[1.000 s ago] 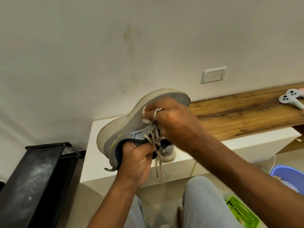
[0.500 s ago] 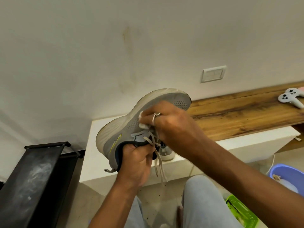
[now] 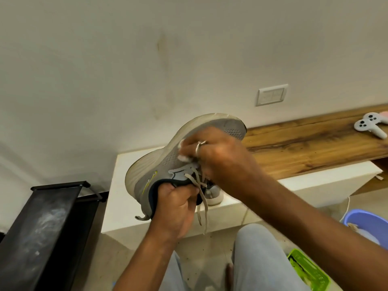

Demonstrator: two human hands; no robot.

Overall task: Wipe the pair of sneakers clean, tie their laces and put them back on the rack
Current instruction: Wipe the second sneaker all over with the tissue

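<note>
the left hand (image 3: 178,208) grips the raised sneaker (image 3: 168,162) by its collar, toe up-right, while the right hand (image 3: 218,158) pinches a white wipe (image 3: 182,157) against its side.

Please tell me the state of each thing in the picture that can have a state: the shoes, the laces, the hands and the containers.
Held sneaker: lifted, tilted, sole toward the wall.
Laces: untied, ends hanging loose.
Left hand: gripping the sneaker's collar.
Right hand: pressing a white wipe on the upper.
Second sneaker: resting on the white ledge, mostly hidden.
Blue basin: on the floor; contents unclear.
Green basket: on the floor; contents unclear.
</note>
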